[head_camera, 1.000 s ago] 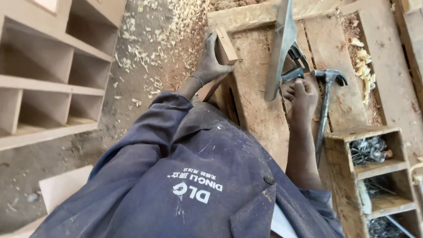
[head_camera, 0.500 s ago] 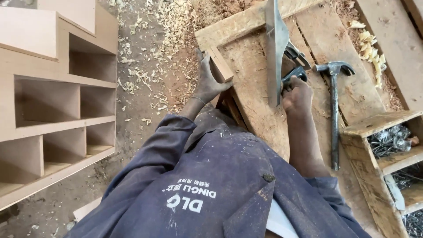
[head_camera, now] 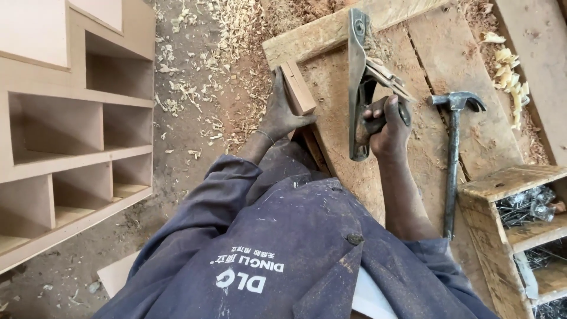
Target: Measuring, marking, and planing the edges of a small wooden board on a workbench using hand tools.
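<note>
Both hands [head_camera: 283, 115] seemingly clenched, forward.

Printed label [head_camera: 247, 270]: one item, white lettering with a small logo mark, set in two short rows on the dark blue work coat [head_camera: 283, 248]. It lies on the cloth below both hands, nearer the wearer than the left hand [head_camera: 282, 115] and to the left of the right forearm, and reads upside down from this view. No packages, signs or screens are visible.
</note>
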